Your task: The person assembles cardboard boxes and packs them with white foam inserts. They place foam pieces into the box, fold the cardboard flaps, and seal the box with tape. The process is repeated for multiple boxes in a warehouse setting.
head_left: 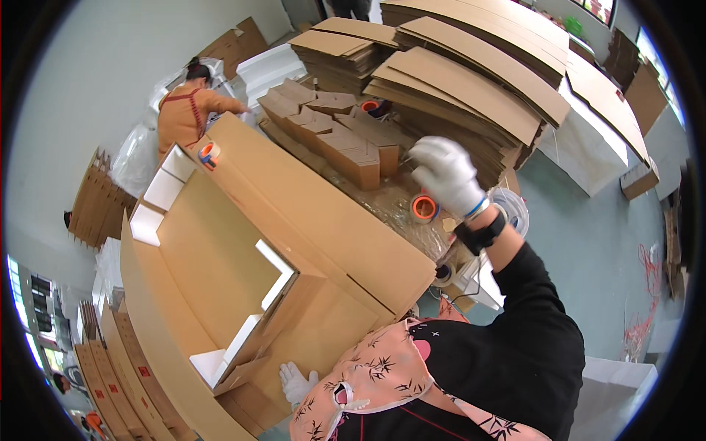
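While an open carton (pixel 209 253) lies waiting, white foam pieces (pixel 274 274) guard its corners

Because the padding stands upright against the walls at both ends, the middle of the carton, set in front of the person and toward their left, is left free, presumably so that something can sit there cushioned at its edges. A broad cardboard flap (pixel 331 217) lies folded outward on the right, which keeps the opening unobstructed.

The two gloved hands are well apart. The left hand (pixel 296 382), fingers spread, appears to rest on cardboard by the carton's near end, perhaps to steady it. The right hand (pixel 445 173) is raised, blurred, its fingers curled; whether it grips anything cannot be told.

Below the right hand, an orange-cored tape roll (pixel 424 208) sits on the film-strewn worktop, likely kept there for easy reach. A second roll, blue and orange (pixel 209 154), is at the flap's far end. Folded cardboard inserts (pixel 357 158) stand close together in a row, probably to save room, with flat cardboard sheets (pixel 471 92) stacked behind them. Beyond the carton, a co-worker in orange (pixel 184 117) leans over toward white material.
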